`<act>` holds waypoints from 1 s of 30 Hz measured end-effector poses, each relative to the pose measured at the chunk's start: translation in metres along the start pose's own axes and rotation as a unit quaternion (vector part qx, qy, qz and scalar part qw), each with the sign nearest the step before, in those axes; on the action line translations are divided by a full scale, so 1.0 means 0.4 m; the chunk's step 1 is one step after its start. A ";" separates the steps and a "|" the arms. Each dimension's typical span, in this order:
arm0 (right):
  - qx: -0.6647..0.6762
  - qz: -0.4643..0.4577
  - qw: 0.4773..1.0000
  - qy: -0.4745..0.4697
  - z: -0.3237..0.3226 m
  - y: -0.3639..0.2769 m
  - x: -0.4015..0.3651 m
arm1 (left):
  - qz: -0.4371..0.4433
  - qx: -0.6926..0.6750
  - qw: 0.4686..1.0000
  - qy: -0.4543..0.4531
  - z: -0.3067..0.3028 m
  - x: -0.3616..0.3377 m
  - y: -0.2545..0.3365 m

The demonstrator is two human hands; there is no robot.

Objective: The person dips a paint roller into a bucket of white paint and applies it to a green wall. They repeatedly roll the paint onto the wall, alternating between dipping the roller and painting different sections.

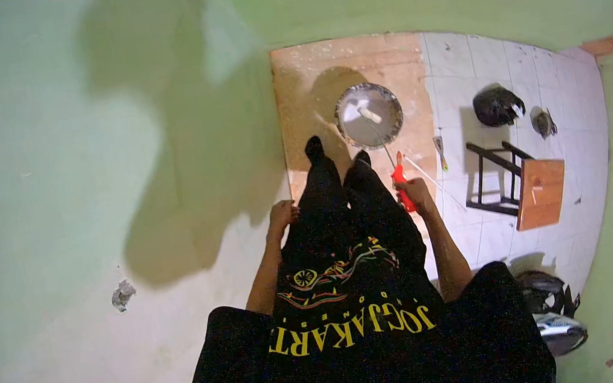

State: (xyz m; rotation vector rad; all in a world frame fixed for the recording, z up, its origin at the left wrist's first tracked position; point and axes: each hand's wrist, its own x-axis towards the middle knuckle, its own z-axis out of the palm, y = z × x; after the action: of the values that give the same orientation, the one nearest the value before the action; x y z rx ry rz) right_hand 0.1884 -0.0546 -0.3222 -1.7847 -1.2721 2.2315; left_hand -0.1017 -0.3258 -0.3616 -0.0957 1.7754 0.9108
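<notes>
My right hand (415, 195) is wrapped round the red handle of a paint roller (402, 184). Its thin rod runs up to a pale roller head (369, 115), which overlaps the inside of a round bucket (345, 134). Pale paint shows in the bucket, and its dark rim is splashed. My left hand (284, 215) hangs beside my left thigh, fingers curled in, with nothing seen in them. My feet stand just below the bucket on a tan sheet (403, 64).
A scraper-like tool (441, 154) lies right of the sheet on white tiles. Farther right are a stool (540, 191) with a wooden seat, a black bag (497, 107) and a helmet (561, 331). A green wall (44, 238) rises close on the left.
</notes>
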 end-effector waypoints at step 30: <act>-0.005 0.044 0.999 -0.001 -0.037 -0.047 -0.215 | 0.053 0.027 0.997 -0.054 -0.026 0.015 0.061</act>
State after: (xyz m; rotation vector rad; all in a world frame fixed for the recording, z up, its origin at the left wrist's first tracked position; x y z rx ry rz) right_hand 0.2220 -0.0743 -0.2417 -1.8784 -1.2292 2.2757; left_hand -0.1240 -0.3129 -0.3525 0.0825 1.7149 0.9266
